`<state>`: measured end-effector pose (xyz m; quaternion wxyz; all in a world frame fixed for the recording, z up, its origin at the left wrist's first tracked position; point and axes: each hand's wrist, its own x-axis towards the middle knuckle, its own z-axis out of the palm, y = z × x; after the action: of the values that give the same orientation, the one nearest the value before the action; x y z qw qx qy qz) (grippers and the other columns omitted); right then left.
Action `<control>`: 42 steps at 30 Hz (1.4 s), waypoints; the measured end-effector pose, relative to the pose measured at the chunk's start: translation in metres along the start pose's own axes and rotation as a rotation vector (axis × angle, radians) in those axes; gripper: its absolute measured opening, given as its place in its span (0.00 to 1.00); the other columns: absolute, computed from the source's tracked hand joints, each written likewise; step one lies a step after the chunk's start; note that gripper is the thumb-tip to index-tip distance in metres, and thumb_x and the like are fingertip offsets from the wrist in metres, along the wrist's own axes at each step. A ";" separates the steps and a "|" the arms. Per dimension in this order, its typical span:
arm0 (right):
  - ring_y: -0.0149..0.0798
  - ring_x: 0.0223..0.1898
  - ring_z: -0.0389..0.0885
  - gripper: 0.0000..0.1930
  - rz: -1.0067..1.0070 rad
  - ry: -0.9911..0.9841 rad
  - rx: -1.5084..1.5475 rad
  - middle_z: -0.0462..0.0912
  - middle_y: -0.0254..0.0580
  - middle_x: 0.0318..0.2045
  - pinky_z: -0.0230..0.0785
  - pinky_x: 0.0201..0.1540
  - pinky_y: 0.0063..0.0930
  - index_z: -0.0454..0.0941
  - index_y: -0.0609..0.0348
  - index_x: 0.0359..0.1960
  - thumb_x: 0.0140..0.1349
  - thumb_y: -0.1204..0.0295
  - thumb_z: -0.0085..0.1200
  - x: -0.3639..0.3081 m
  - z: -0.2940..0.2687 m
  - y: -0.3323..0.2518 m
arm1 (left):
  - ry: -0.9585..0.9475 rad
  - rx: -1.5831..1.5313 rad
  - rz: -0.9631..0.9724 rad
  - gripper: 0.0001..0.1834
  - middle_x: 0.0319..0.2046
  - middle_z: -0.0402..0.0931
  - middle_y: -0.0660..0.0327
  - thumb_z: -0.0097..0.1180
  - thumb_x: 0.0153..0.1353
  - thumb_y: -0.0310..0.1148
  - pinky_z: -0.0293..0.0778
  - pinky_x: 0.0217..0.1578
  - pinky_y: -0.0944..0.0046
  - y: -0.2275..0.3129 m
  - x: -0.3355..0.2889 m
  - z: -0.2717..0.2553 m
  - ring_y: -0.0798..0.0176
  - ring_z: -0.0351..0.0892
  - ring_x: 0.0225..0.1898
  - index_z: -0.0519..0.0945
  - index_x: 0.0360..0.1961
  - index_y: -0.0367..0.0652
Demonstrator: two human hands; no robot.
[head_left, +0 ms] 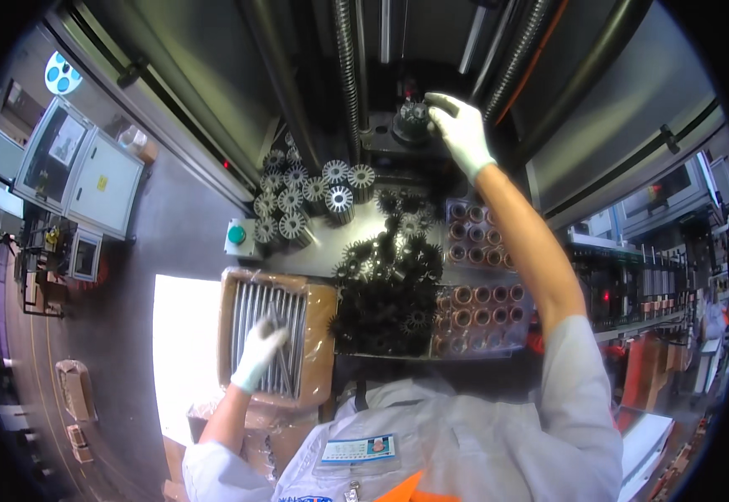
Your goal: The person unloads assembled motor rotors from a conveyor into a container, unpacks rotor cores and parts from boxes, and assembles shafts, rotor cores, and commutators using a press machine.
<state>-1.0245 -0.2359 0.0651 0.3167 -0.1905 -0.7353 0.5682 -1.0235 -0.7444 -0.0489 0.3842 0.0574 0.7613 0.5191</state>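
My left hand (261, 350), in a white glove, is over an open carton (321, 335) lined with clear plastic. Its fingers are closed around a metal shaft (284, 371), which lies slanted across a row of similar shafts (251, 308). Far forward, my gloved right hand (460, 130) reaches into the machine, fingers stretched and apart. Its fingertips are just right of a round toothed part (413, 112) on a dark fixture (409, 134); whether they touch it I cannot tell.
Slotted metal cores (339, 199) stand at the left of the machine bed. Black toothed pieces (385, 293) are heaped in the middle. Copper-coloured rings (482, 316) fill clear trays at right. A green button (236, 235) sits on a box at left. Dark columns (285, 100) rise beside the fixture.
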 end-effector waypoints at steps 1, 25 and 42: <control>0.24 0.29 0.81 0.16 0.009 0.053 -0.015 0.87 0.37 0.37 0.73 0.35 0.20 0.83 0.63 0.53 0.64 0.77 0.54 0.013 0.003 0.004 | -0.045 0.026 -0.052 0.12 0.34 0.82 0.63 0.57 0.66 0.28 0.76 0.38 0.68 -0.005 -0.012 -0.005 0.69 0.81 0.33 0.78 0.50 0.39; 0.53 0.42 0.83 0.20 -0.409 -0.006 -0.799 0.76 0.46 0.51 0.78 0.46 0.46 0.75 0.45 0.61 0.66 0.70 0.51 -0.068 -0.044 -0.023 | -0.121 -0.235 0.607 0.15 0.21 0.67 0.74 0.58 0.69 0.38 0.56 0.17 0.76 0.304 0.137 0.188 0.80 0.60 0.17 0.81 0.50 0.38; 0.48 0.40 0.84 0.12 0.328 -0.040 -0.712 0.83 0.49 0.38 0.76 0.43 0.36 0.83 0.61 0.49 0.63 0.75 0.57 -0.362 -0.219 -0.025 | -0.192 -0.379 0.921 0.23 0.13 0.59 0.70 0.59 0.68 0.44 0.50 0.13 0.68 0.449 0.207 0.233 0.72 0.55 0.11 0.66 0.19 0.48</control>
<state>-0.6095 -0.3178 0.0324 0.1214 -0.3924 -0.8521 0.3243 -1.1577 -0.2659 0.1784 0.1873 0.3641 0.5105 0.7561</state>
